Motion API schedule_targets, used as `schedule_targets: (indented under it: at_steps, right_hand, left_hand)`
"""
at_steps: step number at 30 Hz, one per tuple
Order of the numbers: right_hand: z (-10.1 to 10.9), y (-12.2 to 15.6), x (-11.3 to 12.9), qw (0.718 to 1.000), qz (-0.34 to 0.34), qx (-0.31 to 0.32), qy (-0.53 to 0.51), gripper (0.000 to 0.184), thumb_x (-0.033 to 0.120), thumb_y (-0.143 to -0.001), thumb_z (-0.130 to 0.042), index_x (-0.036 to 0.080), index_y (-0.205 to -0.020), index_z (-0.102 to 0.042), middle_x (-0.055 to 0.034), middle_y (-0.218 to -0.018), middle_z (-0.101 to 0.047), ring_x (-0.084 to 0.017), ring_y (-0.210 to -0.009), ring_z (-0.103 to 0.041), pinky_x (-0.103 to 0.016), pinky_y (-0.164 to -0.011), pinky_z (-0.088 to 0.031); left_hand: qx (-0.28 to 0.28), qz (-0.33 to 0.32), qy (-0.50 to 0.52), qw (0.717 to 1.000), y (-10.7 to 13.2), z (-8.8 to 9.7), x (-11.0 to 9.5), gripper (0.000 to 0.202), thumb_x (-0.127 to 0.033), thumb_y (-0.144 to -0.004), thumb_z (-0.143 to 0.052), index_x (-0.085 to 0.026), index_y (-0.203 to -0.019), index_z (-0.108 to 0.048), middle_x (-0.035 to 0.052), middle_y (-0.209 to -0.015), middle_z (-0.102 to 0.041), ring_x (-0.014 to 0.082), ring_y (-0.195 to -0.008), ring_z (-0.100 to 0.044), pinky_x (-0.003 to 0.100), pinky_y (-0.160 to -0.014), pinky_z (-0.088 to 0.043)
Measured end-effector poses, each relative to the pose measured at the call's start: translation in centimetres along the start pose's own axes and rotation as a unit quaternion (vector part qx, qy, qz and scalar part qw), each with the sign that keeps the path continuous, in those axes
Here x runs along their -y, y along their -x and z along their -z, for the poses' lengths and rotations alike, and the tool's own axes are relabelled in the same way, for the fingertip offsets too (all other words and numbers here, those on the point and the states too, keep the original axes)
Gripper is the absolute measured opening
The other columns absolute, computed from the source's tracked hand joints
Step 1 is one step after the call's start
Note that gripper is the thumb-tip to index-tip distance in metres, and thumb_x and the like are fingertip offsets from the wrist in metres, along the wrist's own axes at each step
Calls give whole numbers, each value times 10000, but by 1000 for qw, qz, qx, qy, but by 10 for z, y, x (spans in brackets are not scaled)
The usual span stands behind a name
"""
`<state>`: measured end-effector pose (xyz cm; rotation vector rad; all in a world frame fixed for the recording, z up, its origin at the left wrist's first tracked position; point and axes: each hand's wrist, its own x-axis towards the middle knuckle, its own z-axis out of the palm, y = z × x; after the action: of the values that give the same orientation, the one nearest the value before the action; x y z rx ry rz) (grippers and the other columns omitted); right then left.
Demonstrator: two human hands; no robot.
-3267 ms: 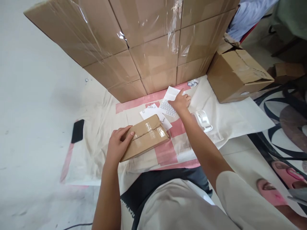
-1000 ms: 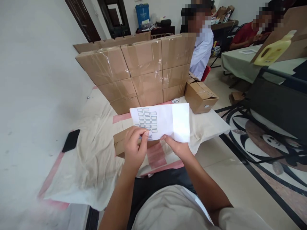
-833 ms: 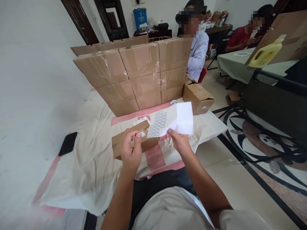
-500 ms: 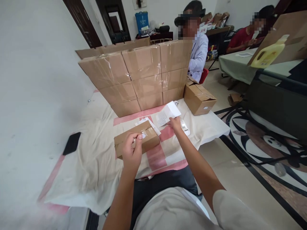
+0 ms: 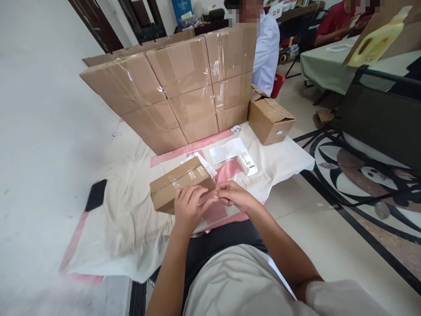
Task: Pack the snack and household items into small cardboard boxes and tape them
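A taped brown cardboard box lies on the cloth in front of me. My left hand is at its right front side, with fingers stretched over the edge and thumb pointing right. Beside the box, my right hand is closed in a pinch. A small whitish piece, possibly a label or bit of tape, shows at its fingertips, near the left thumb; its kind is unclear. Beyond the right hand stand a white tape dispenser and a sheet of small printed labels. White papers lie behind the box.
A wall of stacked cardboard boxes stands at the table's back. Another carton is at the right end. A black flat object lies at the left edge. A person in a light shirt sits behind the boxes.
My right hand has drawn back from the label sheet and dispenser toward the box. My left hand has gone from a raised pinch to outstretched fingers at the box's side. The view has tilted down.
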<state>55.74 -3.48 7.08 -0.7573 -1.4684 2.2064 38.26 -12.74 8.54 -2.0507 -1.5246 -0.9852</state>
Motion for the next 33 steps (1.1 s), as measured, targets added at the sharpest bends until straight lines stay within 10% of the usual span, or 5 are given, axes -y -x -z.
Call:
schedule_targets:
  at_steps: [4,7,11,33]
  right_hand:
    - [28,-23,4,994,79,-72,-5,345,495,-724,-758,177,-750,-626,93,-477,-397,-55,-453,-272,-213,-462,-176]
    - [47,-46,4,989,107,-99,5,352,490,-708,-781,174,-754,-634,92,-487,-413,-57,-475,-296,-211,-476,-188]
    - [52,-68,-7,993,91,-73,21,338,429,-644,-829,161,-780,-675,64,-559,-511,-65,-508,-384,-207,-480,-232]
    - [36,-110,-38,989,107,64,76,392,503,-716,-792,166,-704,-591,49,-665,-550,-112,-662,-483,-252,-656,-345]
  left_hand:
    - [8,99,-124,987,0,2,29,648,-655,-814,-743,-194,-1255,-631,180,-1245,-717,349,-1152,-652,455,-995,-403]
    - [177,180,-164,954,7,15,68,965,-791,-817,-618,-175,-1538,-441,224,-1568,-483,449,-1460,-412,594,-1161,-268]
    - [326,137,-120,928,23,34,107,907,-771,-897,-502,-227,-1606,-343,145,-1665,-361,387,-1535,-332,551,-1220,-248]
    - [281,47,-112,952,31,41,113,859,-723,-936,-485,-237,-1622,-309,138,-1642,-407,384,-1509,-380,539,-1220,-292]
